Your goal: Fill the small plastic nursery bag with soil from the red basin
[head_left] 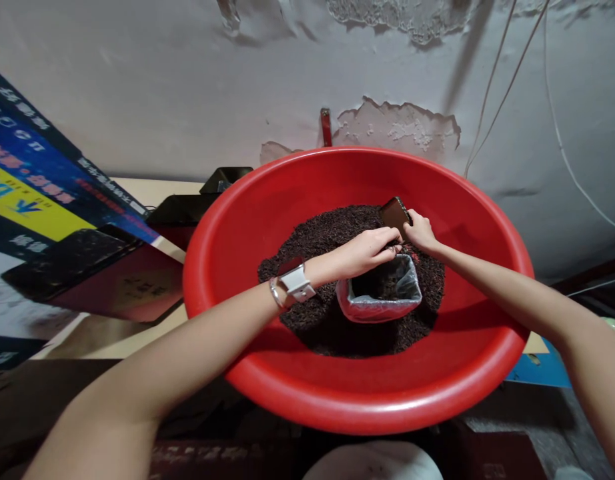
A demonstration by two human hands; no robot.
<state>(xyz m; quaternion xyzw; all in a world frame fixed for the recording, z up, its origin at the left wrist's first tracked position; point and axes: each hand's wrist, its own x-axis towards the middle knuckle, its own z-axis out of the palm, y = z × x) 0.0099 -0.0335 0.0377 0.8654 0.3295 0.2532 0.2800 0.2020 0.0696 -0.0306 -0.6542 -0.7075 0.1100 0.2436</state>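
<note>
A large red basin (357,403) holds a heap of dark, loose tea-like leaves (332,230). On the heap sits a small box (382,312) lined with a clear plastic bag, with some dark leaves inside. My left hand (370,253) reaches over the box's far rim, fingers curled together; dark bits cling at the fingertips, and what they grip is hard to see. Just beyond, my right hand (420,231) grips a dark brown, flat rectangular scoop-like piece (395,217), tilted above the leaves. A white-strapped watch (296,280) and a bracelet are on my left wrist.
Left of the basin stand dark-lidded boxes (137,283) and a tall printed carton (42,180). Behind is a wall (187,87) with peeling paint, and cords (507,73) hang at right. A white round thing (372,463) lies below the basin's near edge.
</note>
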